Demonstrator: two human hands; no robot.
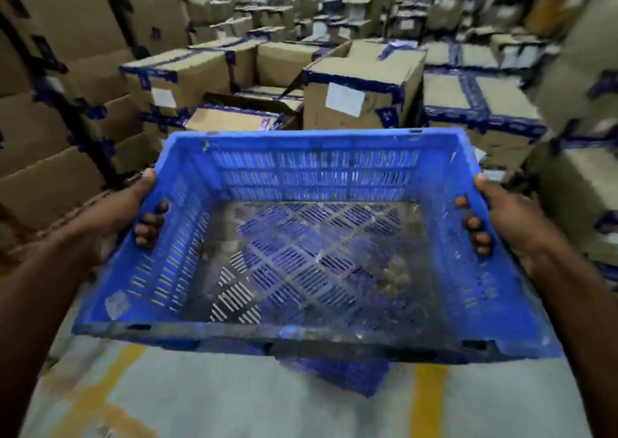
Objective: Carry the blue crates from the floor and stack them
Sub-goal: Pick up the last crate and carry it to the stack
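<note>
Cardboard boxes (354,93) behind | left hand (113,217), right hand (511,220) grip blue crate (311,250) handles

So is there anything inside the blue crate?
No, the blue crate held by the left hand and right hand shows only its bare, dirty slotted bottom.

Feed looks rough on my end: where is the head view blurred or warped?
Head view: motion blur smears the cardboard boxes most toward the edges; wide-angle bending at the sides; the blue crate and both hands, left and right, read fairly sharp; bright glare at top centre.
</note>
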